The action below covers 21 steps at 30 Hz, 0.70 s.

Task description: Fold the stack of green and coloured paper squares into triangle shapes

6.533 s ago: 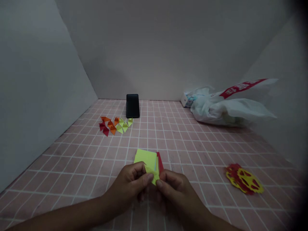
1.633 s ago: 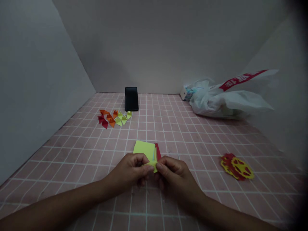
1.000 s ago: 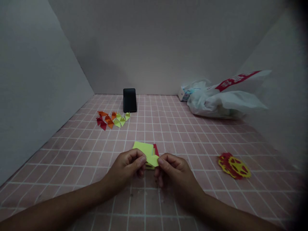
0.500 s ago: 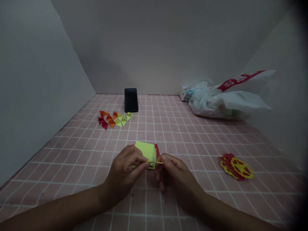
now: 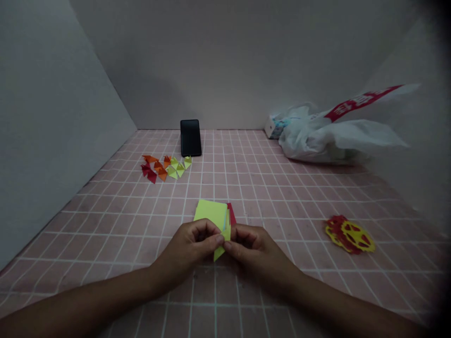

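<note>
1. At the centre of your clock face, nearest you, is a small folded piece of bright yellow-green paper (image 5: 219,254), one pointed corner aimed down toward 6 o'clock.
2. Your left hand (image 5: 188,249) comes in from about 8 o'clock, thumb and curled fingers pinching the left side of the folded piece.
3. Your right hand (image 5: 260,246) comes in from about 4 o'clock, pinching the right edge between thumb and forefinger; the two thumb tips nearly meet.
4. Just beyond your fingers, at 12 o'clock, lies a stack of square yellow-green paper (image 5: 212,210), partly hidden by your left hand. A red paper sheet (image 5: 231,212) shows along its right side.
5. At 11 o'clock, well apart from your hands, sits a cluster of small pointed folded-paper shapes in red, orange and pale yellow (image 5: 161,172).
6. Behind the cluster stands or lies a black rectangular phone (image 5: 190,137); its tilt is unclear.
7. Between 1 and 2 o'clock is a crumpled white plastic bag with a red printed band (image 5: 313,143), beside a small patterned box (image 5: 273,128).
8. At 3 o'clock, red and yellow cut-out discs (image 5: 357,235) overlap on the pink, white-gridded tabletop (image 5: 282,197).
</note>
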Each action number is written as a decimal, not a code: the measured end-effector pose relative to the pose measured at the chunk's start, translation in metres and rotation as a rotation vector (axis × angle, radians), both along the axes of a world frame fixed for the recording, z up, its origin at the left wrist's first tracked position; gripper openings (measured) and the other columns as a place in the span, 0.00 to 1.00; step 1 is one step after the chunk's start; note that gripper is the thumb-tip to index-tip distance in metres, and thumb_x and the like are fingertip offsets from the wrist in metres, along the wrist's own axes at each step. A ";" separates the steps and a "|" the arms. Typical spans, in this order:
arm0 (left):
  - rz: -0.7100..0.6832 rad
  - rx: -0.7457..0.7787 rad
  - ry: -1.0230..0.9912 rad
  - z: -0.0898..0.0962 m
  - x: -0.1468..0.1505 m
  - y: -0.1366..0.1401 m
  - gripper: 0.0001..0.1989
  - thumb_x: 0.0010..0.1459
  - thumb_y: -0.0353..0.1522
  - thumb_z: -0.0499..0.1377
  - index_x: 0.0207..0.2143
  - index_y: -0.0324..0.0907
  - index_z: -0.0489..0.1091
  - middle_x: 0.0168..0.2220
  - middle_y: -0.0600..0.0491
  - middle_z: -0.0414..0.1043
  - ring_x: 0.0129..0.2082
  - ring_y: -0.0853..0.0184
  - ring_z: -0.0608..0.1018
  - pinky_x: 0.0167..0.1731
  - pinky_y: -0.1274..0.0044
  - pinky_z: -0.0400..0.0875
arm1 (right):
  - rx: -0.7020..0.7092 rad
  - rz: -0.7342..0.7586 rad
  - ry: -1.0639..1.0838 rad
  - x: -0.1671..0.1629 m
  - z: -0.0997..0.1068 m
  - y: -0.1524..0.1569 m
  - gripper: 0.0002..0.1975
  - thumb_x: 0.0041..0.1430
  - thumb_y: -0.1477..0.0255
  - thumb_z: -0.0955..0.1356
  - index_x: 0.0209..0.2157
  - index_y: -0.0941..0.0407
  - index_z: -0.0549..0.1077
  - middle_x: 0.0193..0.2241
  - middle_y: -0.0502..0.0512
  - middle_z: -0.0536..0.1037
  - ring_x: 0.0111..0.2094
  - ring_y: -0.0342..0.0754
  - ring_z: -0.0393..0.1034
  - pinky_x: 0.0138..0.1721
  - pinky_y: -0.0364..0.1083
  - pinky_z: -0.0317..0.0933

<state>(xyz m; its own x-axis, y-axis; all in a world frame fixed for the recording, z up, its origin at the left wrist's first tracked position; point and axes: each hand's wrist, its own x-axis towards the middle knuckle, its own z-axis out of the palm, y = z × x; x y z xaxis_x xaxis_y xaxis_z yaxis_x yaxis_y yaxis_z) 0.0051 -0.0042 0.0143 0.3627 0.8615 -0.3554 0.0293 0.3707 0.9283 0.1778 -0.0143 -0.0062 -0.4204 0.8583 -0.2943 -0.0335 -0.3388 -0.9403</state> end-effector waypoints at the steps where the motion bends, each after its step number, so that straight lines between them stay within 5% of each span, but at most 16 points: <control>1: -0.001 -0.006 -0.009 -0.001 0.000 0.000 0.12 0.50 0.37 0.63 0.24 0.38 0.66 0.20 0.60 0.63 0.20 0.76 0.63 0.22 0.82 0.57 | -0.032 0.004 0.019 0.000 0.000 0.000 0.13 0.56 0.64 0.69 0.25 0.58 0.68 0.16 0.44 0.65 0.16 0.37 0.56 0.18 0.39 0.48; 9: 0.007 -0.132 -0.109 -0.008 -0.002 0.001 0.11 0.52 0.37 0.64 0.28 0.38 0.68 0.23 0.56 0.72 0.24 0.73 0.72 0.27 0.81 0.65 | 0.028 -0.080 0.050 0.000 -0.001 0.001 0.13 0.59 0.63 0.67 0.26 0.58 0.68 0.18 0.46 0.68 0.18 0.38 0.59 0.21 0.39 0.51; 21: -0.009 -0.033 -0.085 -0.006 -0.004 0.001 0.10 0.56 0.36 0.61 0.29 0.38 0.71 0.25 0.55 0.74 0.26 0.72 0.74 0.32 0.79 0.67 | 0.060 -0.103 0.024 0.001 0.003 0.002 0.14 0.61 0.62 0.66 0.27 0.57 0.67 0.17 0.46 0.68 0.19 0.39 0.59 0.22 0.40 0.51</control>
<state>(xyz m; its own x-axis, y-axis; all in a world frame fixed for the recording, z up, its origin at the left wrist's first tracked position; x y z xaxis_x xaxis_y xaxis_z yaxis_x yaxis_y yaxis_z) 0.0009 -0.0035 0.0078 0.4004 0.8465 -0.3510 -0.0456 0.4009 0.9150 0.1783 -0.0123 -0.0031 -0.3355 0.9129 -0.2324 -0.0877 -0.2759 -0.9572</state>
